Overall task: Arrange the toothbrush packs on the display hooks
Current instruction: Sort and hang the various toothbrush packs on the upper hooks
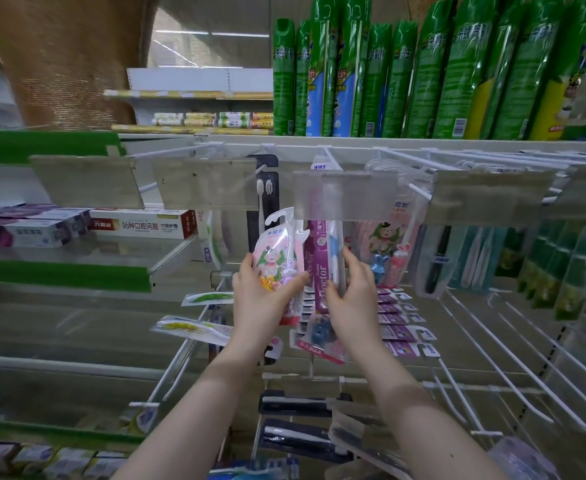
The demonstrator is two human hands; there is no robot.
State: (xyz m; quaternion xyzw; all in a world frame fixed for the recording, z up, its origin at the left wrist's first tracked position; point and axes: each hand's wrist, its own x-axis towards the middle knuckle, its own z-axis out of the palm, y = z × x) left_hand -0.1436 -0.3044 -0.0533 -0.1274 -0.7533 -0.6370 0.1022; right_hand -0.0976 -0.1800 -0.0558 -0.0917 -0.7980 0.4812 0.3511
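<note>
1. Head view: gripping pink pack (277,252) with left hand (262,299), purple pack (321,271) with right hand (352,299), mid-rack, below hook (331,157).
2. Could miss hook tip, hidden behind label holder (345,195); would drop pack.
3. Could snag hanging neighbours (385,244) on lifting; would unseat them.

The light is bright, soft and even. Long white lamps (239,35) glow far off at the top. Shadows are pale, with a darker patch under the lower shelf (77,271). White glare sits on the shiny pink toothbrush pack (274,251) in the left hand (260,303) and on the clear label holders (345,195). The words on the purple toothbrush pack (319,271) in the right hand (352,303) look sharp. The bottom corners are blurry, like the small boxes (42,459). The wide lens bends things at the edges, so the green spray cans (457,64) lean outward.
</note>
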